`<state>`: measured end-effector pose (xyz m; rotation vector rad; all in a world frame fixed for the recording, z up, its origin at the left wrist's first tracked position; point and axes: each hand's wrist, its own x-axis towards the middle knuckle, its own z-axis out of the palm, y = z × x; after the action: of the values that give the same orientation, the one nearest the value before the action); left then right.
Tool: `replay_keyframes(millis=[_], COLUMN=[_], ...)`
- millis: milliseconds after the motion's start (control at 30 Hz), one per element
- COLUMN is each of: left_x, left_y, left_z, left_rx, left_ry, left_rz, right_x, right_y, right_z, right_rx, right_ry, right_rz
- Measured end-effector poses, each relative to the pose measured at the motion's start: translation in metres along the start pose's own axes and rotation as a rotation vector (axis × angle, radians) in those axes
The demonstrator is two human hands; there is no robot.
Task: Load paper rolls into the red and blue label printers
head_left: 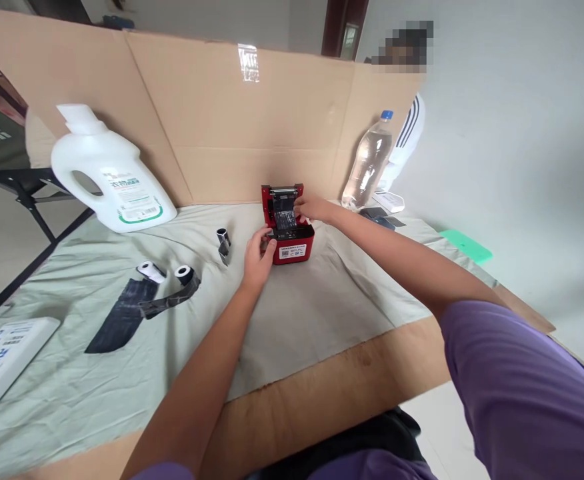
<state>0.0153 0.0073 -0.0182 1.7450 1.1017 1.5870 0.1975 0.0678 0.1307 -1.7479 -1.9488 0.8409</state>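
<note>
A small red label printer (296,251) stands on the cloth with its lid (266,203) raised at the back. Black ribbon (286,221) stretches between the lid and the body inside it. My left hand (259,257) grips the printer's left side, its thumb by the front corner. Over the right side, my right hand (313,208) has its fingers bent together at the ribbon's right edge; their tips are partly hidden. Left of the printer lies a small roll with a black strip (223,245). Farther left are a white-cored roll (151,271) with a wide black sheet and another black roll (185,274).
A white detergent jug (117,177) and a clear water bottle (369,163) stand before a cardboard screen (242,127). A white box (9,360) lies at the left, dark flat pieces (381,218) and a green block (467,246) at the right. Another person is partly visible behind the screen.
</note>
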Motion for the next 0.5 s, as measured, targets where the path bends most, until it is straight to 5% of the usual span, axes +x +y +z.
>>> replay_keyframes(millis=[167,400,500], left_x=[0.001,0.002,0.002], left_y=[0.003,0.006,0.006], left_z=[0.0,-0.001,-0.001], left_rx=[0.006,0.052,0.065], left_ry=[0.004,-0.006,-0.01], left_rz=[0.006,0.02,0.027], right_x=[0.016,0.04,0.041], right_y=[0.01,0.003,-0.009], right_z=[-0.007,-0.014,-0.002], right_rx=[0.418,-0.543,-0.724], right_ry=[-0.203,-0.267,-0.392], right_rz=[0.167,-0.191,-0.187])
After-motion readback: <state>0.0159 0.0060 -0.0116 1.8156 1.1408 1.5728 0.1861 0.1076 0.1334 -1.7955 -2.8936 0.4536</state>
